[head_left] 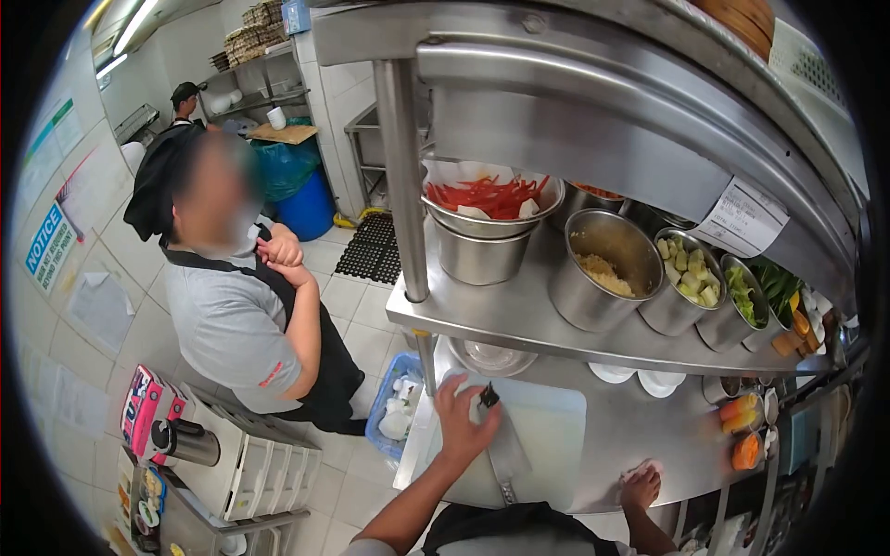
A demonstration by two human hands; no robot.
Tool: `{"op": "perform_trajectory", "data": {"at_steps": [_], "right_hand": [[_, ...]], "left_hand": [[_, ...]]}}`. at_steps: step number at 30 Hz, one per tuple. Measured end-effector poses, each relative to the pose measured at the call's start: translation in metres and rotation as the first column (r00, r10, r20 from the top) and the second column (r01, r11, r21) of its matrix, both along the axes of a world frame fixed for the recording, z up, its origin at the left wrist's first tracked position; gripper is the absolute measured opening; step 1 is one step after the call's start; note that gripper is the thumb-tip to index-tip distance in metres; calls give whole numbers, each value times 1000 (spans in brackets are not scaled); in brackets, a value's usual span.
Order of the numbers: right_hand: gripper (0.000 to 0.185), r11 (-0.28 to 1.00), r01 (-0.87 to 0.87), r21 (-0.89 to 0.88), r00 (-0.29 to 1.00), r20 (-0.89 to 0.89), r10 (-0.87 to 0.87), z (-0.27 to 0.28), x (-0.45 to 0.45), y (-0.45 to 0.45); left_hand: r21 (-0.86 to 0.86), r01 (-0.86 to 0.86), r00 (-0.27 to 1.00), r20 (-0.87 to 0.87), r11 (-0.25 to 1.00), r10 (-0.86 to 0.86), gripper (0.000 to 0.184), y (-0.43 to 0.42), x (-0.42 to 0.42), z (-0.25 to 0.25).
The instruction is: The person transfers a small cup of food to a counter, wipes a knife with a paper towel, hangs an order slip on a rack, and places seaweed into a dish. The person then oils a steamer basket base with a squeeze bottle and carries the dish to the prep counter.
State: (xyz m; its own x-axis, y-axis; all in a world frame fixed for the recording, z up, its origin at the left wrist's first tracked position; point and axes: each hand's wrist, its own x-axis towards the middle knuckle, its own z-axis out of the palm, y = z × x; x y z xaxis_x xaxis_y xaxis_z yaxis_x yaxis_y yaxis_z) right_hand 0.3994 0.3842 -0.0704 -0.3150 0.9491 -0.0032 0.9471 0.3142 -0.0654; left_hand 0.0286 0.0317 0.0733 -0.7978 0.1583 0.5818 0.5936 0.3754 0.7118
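Between thumb and fingers of my left hand point(462, 428) is a small dark piece point(489, 396), too small to name. This hand is over the left part of a whitish cutting board point(559, 431). A wide-bladed knife point(507, 457) lies on the board beside the hand, its handle towards me. To the right, on the steel counter point(607, 435), my right hand point(642, 488) closes on a crumpled pale pink cloth point(654, 465). The fingers partly hide the cloth.
A steel shelf point(501, 320) over the counter bears a bowl of red strips point(491, 198) and several pots of cut vegetables. Sauce bottles point(739, 414) stand at right. At left are a person in a black apron point(236, 306) and a blue basket point(378, 408).
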Motion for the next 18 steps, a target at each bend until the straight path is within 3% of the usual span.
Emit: {"op": "perform_trajectory", "data": {"at_steps": [7, 11, 14, 18], "right_hand": [[62, 999, -37, -24, 997, 59, 39, -2, 3, 4], [63, 999, -35, -33, 996, 80, 38, -5, 3, 6], [63, 997, -47, -69, 993, 101, 54, 0, 4, 6], [64, 994, -36, -101, 996, 81, 44, 8, 1, 2]], "left_hand": [[100, 32, 989, -146, 994, -17, 49, 13, -26, 62], [118, 40, 975, -222, 992, -13, 49, 13, -26, 71], [173, 9, 996, -84, 985, 5, 49, 17, -31, 54], [111, 23, 999, -39, 993, -19, 49, 12, -27, 36]]}}
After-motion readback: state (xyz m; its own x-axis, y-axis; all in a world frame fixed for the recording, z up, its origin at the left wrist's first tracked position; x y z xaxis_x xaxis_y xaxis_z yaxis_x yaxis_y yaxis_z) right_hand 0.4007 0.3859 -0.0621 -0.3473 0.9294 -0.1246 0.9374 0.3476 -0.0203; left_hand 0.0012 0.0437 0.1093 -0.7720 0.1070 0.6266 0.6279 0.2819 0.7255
